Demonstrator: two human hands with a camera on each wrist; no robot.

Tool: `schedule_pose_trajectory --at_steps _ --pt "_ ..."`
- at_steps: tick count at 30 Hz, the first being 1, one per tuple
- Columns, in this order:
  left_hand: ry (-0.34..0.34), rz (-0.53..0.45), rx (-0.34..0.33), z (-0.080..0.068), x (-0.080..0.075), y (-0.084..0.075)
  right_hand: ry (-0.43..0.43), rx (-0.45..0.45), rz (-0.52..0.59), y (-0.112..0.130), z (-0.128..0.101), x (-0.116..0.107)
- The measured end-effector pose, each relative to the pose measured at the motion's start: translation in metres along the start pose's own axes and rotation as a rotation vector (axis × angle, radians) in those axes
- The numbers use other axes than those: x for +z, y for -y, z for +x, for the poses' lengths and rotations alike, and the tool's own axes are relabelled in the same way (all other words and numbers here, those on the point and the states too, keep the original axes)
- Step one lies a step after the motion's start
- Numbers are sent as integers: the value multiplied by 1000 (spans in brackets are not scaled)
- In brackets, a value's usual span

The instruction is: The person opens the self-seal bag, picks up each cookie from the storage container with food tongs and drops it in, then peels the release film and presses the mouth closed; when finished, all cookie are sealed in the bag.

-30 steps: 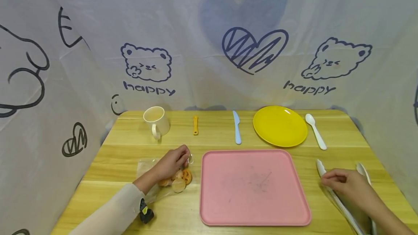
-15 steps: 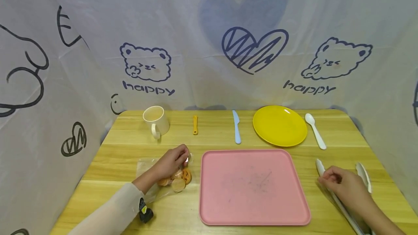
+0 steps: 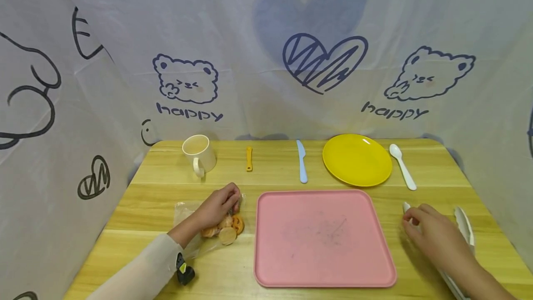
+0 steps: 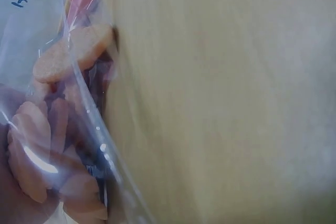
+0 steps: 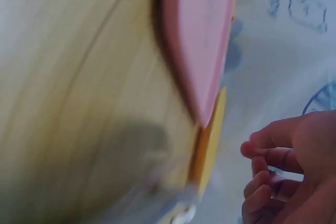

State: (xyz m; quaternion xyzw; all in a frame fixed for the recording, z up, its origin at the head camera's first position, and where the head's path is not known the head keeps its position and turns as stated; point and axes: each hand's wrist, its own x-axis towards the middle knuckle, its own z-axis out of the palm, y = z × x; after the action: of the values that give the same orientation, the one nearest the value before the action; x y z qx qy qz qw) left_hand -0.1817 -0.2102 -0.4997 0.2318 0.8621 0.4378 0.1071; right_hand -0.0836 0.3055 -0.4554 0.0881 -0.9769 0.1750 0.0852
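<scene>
At the left of the table, my left hand (image 3: 217,207) grips a clear plastic bag (image 3: 183,212) at its upper right part. Inside lie several small round biscuits (image 3: 227,235), one with a face pattern; the left wrist view shows biscuits (image 4: 73,53) through the shiny film. My right hand (image 3: 437,235) hovers over a pair of tongs (image 3: 464,223), hiding much of them. The tongs lie spread, their far ends showing on either side of the hand. In the right wrist view the fingers (image 5: 257,192) hang loosely curled, thumb and index close together, with nothing visible held.
A pink tray (image 3: 325,277) lies between my hands. Along the back stand a cream mug (image 3: 204,156), a short yellow handle-like piece (image 3: 249,159), a pale blue knife (image 3: 302,163), a yellow plate (image 3: 357,161) and a white spoon (image 3: 403,168). Printed cloth (image 3: 250,105) surrounds the table.
My right hand has shifted slightly left and away from me over the tongs, which stay in place. My left hand stays almost still on the bag.
</scene>
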Motion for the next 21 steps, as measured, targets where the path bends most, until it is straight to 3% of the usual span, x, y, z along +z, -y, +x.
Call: schedule_pose_trajectory --at_steps 4,7,10,17,21 --pt "1 3 2 0 0 0 -61 -102 106 39 9 11" --pt "1 5 1 1 1 0 -3 -149 272 72 18 24" --pt "0 4 0 1 1 -1 126 -159 447 101 28 38" --pt "-1 -3 -13 1 1 -1 556 -46 885 169 47 81" --pt "-3 -12 -20 0 1 -2 705 12 1107 205 51 100"
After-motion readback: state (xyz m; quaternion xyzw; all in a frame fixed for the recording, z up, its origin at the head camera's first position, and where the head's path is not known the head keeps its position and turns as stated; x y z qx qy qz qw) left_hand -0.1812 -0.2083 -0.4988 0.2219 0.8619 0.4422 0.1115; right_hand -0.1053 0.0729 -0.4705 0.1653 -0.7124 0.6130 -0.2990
